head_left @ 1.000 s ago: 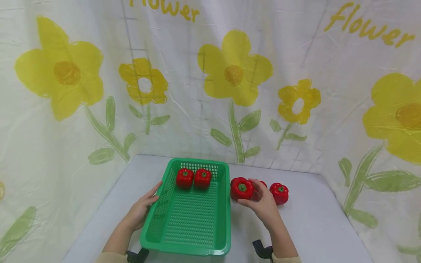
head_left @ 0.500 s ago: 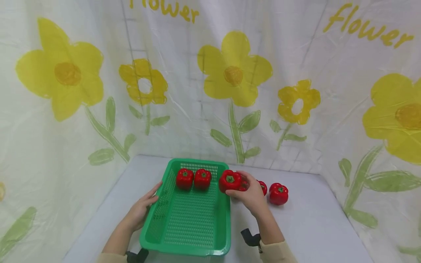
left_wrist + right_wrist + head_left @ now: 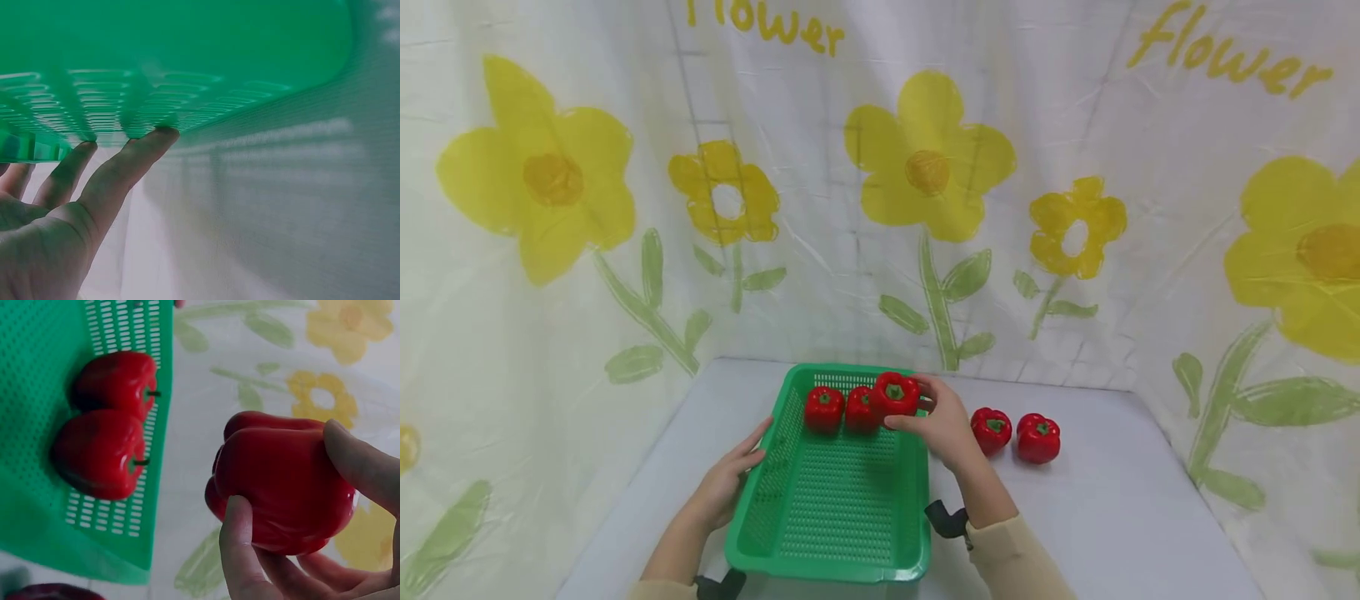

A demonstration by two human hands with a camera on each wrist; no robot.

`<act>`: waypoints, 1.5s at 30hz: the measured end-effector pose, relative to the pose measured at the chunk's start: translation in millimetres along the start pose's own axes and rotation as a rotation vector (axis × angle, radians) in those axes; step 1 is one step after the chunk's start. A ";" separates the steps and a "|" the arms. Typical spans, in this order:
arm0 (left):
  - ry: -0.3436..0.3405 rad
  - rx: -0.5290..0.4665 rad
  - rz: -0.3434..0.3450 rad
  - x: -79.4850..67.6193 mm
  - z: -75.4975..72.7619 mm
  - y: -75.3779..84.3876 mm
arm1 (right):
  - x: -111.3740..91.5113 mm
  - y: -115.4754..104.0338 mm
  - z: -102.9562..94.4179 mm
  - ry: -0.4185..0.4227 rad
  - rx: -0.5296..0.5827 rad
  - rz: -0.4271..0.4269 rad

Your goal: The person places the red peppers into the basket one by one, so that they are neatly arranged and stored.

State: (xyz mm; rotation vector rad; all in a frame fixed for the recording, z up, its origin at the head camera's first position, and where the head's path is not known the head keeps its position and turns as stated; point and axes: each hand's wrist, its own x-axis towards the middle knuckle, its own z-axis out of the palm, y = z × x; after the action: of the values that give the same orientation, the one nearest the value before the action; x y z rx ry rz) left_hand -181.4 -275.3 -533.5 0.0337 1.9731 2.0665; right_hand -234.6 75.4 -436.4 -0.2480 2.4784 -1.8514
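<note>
In the head view, my right hand (image 3: pixel 947 425) holds a red bell pepper (image 3: pixel 895 393) above the far right part of a green plastic basket (image 3: pixel 827 572). Thumb and fingers are curled round this pepper (image 3: pixel 281 481) in the right wrist view, its stem end turned away. Side by side at the basket's far end sit two more red bell peppers, the left one (image 3: pixel 824 410) in plain sight and the right one (image 3: pixel 858 408) partly covered by the held pepper. My left hand (image 3: pixel 724 490) touches the basket's left side with extended fingers; its fingertips (image 3: pixel 165 132) meet the wall from outside.
On the white table (image 3: pixel 1097 508), right of the basket, lie two red bell peppers, one nearer (image 3: pixel 991 432) and one farther right (image 3: pixel 1038 439). A curtain (image 3: pixel 820 292) with yellow flowers hangs behind. My right hand and forearm cover part of the table.
My right hand has carried the bell pepper leftward from the table, over the basket's right rim to above its inside. My left hand stays at the basket's left side.
</note>
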 end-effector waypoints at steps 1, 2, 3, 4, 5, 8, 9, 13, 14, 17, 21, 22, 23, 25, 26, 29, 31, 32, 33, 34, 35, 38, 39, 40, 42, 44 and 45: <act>0.002 -0.002 0.000 0.0 0.1 -0.6 | 1.5 -1.3 2.6 -0.005 0.000 0.000; 0.006 -0.004 -0.001 0.1 0.1 -1.0 | 2.9 -2.7 5.3 -0.009 0.001 -0.002; 0.007 -0.001 0.001 0.1 0.0 -1.1 | 4.0 -4.4 7.9 -0.010 0.002 -0.002; 0.007 0.000 0.000 0.1 -0.2 -1.2 | 5.1 -6.1 10.6 -0.013 0.002 -0.004; 0.005 0.001 0.000 0.1 -0.5 -1.2 | 6.3 -7.6 13.4 -0.015 0.003 -0.009; 0.002 -0.001 0.002 -0.1 -1.3 -1.3 | 10.5 -11.6 22.3 -0.020 0.001 -0.011; -0.003 -0.004 0.005 -0.1 -1.6 -1.3 | 11.9 -12.4 25.6 -0.021 -0.004 -0.013; -0.011 -0.017 0.006 -0.5 -1.4 -0.6 | 19.1 -12.3 40.7 -0.042 -0.040 -0.013; -0.011 -0.016 0.007 -0.5 -1.2 -0.3 | 20.9 -11.8 44.9 -0.048 -0.059 -0.014; -0.009 -0.004 0.013 -0.2 -0.5 0.9 | 26.5 -8.7 57.6 -0.080 -0.110 -0.020; 0.001 0.002 0.011 0.7 -0.1 1.0 | 30.6 -3.9 71.4 -0.095 -0.150 -0.030; 0.000 0.005 0.008 0.8 -0.2 0.7 | 31.1 -2.8 74.0 -0.095 -0.157 -0.031; 0.005 0.004 0.006 0.9 -0.1 0.3 | 31.7 -1.6 76.4 -0.096 -0.163 -0.036; 0.005 0.002 0.005 0.9 0.1 -0.4 | 32.3 0.1 80.9 -0.105 -0.173 -0.043; 0.001 0.001 0.006 0.9 -0.1 -0.9 | 32.8 0.6 83.2 -0.112 -0.180 -0.048; -0.007 -0.010 0.008 0.8 -0.8 -1.9 | 34.7 1.5 90.0 -0.140 -0.212 -0.066; -0.009 -0.017 0.008 0.6 -0.9 -2.1 | 35.9 2.5 94.6 -0.151 -0.240 -0.069; -0.015 -0.018 0.011 0.5 -1.1 -2.2 | 36.3 3.1 96.9 -0.154 -0.252 -0.066; -0.016 -0.018 0.011 0.6 -1.0 -2.1 | 36.6 3.9 99.1 -0.158 -0.261 -0.060; -0.018 -0.019 0.009 0.6 -1.3 -1.8 | 36.9 4.9 101.5 -0.159 -0.266 -0.053; -0.017 -0.020 0.009 0.8 -1.4 -1.6 | 37.0 5.8 103.8 -0.161 -0.269 -0.041; -0.017 -0.026 0.003 1.3 -2.1 -0.5 | 36.9 7.6 111.1 -0.175 -0.276 0.003; -0.011 -0.029 -0.001 1.7 -2.2 -0.3 | 37.2 8.3 113.4 -0.181 -0.282 0.014; -0.011 -0.028 -0.002 1.7 -2.5 0.0 | 37.4 9.2 115.6 -0.186 -0.292 0.026; -0.020 -0.033 -0.001 1.2 -2.4 0.3 | 38.1 11.0 119.4 -0.192 -0.316 0.042; -0.027 -0.033 0.000 1.1 -1.9 0.1 | 38.8 12.9 122.4 -0.197 -0.335 0.055; -0.030 -0.035 0.001 1.1 -1.5 0.0 | 39.2 14.2 123.8 -0.197 -0.344 0.060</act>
State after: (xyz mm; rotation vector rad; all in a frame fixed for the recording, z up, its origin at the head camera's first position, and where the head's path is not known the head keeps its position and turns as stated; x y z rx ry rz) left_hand -182.8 -276.5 -533.9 0.0585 1.9197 2.0886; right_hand -259.2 -44.1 -483.0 -0.3437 2.6145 -1.2984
